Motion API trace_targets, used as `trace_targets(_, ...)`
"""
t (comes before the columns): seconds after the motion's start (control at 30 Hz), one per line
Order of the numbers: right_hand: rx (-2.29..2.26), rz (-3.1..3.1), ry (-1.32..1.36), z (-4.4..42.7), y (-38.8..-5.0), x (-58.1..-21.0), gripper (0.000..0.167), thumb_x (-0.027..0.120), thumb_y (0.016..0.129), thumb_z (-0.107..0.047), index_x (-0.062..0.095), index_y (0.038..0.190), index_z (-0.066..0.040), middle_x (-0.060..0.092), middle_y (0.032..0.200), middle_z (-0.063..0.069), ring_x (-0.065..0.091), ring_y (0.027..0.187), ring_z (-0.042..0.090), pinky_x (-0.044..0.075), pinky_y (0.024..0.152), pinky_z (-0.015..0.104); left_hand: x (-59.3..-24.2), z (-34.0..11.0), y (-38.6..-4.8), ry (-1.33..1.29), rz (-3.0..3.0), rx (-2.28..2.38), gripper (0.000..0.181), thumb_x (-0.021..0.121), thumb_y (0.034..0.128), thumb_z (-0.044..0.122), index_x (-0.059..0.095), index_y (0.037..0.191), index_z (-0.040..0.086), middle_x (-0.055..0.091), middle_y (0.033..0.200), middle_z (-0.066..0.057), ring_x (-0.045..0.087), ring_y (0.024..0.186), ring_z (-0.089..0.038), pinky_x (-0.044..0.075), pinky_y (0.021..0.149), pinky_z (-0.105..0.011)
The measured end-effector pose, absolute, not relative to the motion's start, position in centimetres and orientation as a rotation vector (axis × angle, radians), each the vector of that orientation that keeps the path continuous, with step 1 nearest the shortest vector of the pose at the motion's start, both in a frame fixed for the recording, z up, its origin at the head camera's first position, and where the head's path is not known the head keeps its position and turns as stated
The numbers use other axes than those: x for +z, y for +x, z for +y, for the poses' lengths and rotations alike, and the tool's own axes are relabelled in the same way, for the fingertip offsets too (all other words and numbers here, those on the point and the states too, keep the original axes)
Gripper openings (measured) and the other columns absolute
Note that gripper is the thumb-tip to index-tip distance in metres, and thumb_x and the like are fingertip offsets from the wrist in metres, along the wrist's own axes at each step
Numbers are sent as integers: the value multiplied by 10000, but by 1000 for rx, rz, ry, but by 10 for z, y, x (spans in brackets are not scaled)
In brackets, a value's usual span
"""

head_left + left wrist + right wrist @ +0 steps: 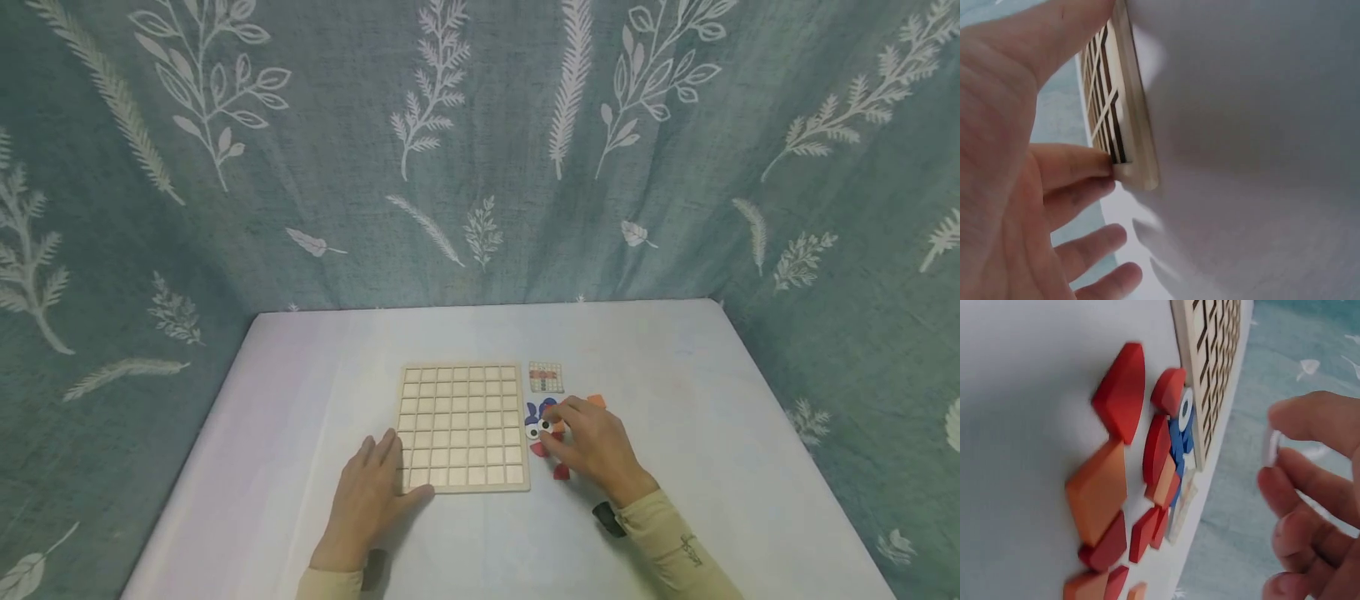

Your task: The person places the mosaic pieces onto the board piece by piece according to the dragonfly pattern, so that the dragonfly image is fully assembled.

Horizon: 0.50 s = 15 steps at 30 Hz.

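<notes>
Grid board point(480, 490): nothing set in yet; coloured pieces point(1121, 394) loose beside it. My right hand point(596, 442) pinches white disc point(1271, 447); left hand point(367, 492), fingers spread, touches board's edge.

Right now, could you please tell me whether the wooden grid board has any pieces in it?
Empty, as far as shown: the visible cells of the wooden grid board are bare; the left hand covers part of its edge.
</notes>
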State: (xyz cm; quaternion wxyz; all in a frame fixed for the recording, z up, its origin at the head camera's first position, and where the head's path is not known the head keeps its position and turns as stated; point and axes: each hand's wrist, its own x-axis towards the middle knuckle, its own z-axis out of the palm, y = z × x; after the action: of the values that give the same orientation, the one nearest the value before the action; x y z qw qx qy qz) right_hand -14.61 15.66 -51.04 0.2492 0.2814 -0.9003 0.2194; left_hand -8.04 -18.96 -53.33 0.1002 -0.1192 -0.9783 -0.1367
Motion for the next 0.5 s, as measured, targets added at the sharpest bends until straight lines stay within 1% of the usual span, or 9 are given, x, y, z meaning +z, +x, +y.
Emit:
trace_targets(0.23, 682, -2428, 792, 142, -149, -508, 218, 873, 755, -222, 752, 925, -157, 704, 890, -50, 654, 723, 132, 537, 544, 230, -534, -186, -76, -313, -2880, -431, 899, 798, 795, 566, 565, 1354, -98, 545, 1415, -286, 500, 1268, -559, 468, 1009, -651)
trace_targets(0.37, 696, -2367, 825, 134, -152, -505, 213, 863, 765, -214, 755, 937, -147, 704, 882, -35, 626, 704, 114, 526, 550, 236, -529, -187, -76, -320, -2892, -430, 895, 785, 808, 570, 559, 1366, -92, 541, 1425, -278, 488, 1278, -564, 457, 1019, -655)
trace_targets(0.5, 701, -2346, 851, 125, -157, -500, 223, 861, 787, -231, 755, 959, -137, 713, 902, -25, 652, 752, 103, 567, 613, 253, -525, -188, -78, -332, -2892, -424, 888, 790, 805, 565, 564, 1366, -85, 542, 1425, -274, 486, 1276, -569, 459, 1015, -659)
